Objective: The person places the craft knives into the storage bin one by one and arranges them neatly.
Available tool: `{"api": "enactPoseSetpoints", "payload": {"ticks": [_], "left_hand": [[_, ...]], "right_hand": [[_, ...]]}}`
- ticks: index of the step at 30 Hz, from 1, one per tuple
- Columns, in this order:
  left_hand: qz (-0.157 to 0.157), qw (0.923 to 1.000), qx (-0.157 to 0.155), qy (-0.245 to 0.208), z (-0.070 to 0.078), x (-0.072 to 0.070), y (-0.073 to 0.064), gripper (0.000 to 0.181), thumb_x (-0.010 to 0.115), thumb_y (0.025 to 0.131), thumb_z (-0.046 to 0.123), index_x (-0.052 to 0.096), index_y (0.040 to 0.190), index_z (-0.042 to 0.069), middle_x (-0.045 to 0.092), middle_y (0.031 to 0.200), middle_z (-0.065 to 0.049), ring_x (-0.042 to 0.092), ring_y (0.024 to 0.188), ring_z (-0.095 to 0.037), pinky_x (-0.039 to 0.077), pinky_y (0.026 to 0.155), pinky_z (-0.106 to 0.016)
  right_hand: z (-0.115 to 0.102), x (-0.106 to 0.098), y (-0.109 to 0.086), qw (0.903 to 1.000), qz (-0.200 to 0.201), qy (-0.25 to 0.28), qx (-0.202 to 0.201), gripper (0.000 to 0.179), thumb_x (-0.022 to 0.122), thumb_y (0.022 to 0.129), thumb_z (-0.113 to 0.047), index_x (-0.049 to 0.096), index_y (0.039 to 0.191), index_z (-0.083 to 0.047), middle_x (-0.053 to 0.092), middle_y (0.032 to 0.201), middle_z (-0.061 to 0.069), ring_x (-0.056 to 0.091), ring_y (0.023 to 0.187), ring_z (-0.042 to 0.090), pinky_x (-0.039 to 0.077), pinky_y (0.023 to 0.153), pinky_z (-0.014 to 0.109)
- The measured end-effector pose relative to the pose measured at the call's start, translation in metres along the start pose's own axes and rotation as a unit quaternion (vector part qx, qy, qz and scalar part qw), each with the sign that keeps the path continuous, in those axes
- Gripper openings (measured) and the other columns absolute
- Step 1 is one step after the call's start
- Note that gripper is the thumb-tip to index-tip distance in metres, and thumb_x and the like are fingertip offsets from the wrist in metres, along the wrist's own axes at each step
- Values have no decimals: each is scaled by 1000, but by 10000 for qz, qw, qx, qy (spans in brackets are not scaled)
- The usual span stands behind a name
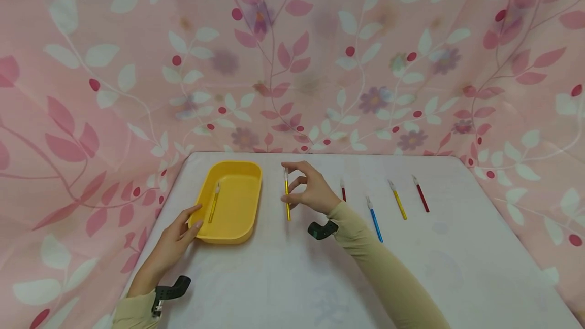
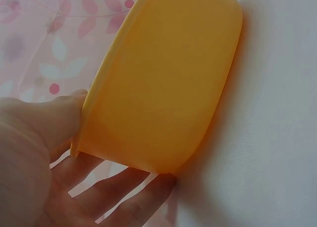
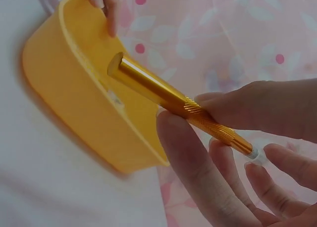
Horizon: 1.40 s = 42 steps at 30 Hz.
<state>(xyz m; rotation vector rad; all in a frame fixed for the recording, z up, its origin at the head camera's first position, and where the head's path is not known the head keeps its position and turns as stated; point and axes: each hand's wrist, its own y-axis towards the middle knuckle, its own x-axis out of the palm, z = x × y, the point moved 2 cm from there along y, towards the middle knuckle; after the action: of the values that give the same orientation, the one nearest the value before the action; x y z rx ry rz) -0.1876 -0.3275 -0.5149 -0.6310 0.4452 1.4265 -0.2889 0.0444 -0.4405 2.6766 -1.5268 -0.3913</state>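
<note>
My right hand (image 1: 315, 189) pinches a yellow craft knife (image 1: 288, 212) with thumb and fingertips, above the table just right of a yellow tray (image 1: 237, 202). Up close in the right wrist view, its handle (image 3: 153, 90) is shiny gold metal with a knurled grip, and a clear cap covers the tip end. My left hand (image 1: 175, 237) grips the tray's near-left side; in the left wrist view the thumb lies at the rim and the fingers spread along the outer wall (image 2: 163, 78). Inside the tray lies another yellow craft knife (image 1: 213, 207), capped end away from me.
Right of my right hand, several craft knives lie spread on the white-covered table (image 1: 292, 278): a red one (image 1: 344, 194) partly behind the hand, a blue one (image 1: 376, 223), a yellow one (image 1: 399, 204) and another red one (image 1: 422, 199). Floral cloth (image 1: 320, 90) hangs behind.
</note>
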Motion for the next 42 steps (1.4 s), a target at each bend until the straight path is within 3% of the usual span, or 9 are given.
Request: {"api": "enactPoseSetpoints", "payload": {"ticks": [16,27,42], "left_hand": [[-54,9999,-55,-75,1,-1,-2,67,52,111,47,29,168,22,23,175,-20,29,157,-52,34,120,-66],[-41,10000,-36,-74,2,0,-3,66,52,112,45,29,168,21,23,175,-21,29,157,-52,33,121,-67],[-28,9999,-37,-146,-2,0,-1,65,52,111,46,30,167,22,25,175,-20,30,155,-54,35,119,-65]], "right_hand": [[-8,19,16,9992,161,352,119,81,86,83,7,53,154,-15,47,142,15,74,96,29,67,69,47],[-9,23,20,9992,203,335,-17,86,86,83,8,50,157,-14,46,142,20,74,98,33,67,71,47],[-12,44,40,9979,193,578,-197,84,84,84,10,51,157,-14,44,143,22,75,97,34,67,70,47]]}}
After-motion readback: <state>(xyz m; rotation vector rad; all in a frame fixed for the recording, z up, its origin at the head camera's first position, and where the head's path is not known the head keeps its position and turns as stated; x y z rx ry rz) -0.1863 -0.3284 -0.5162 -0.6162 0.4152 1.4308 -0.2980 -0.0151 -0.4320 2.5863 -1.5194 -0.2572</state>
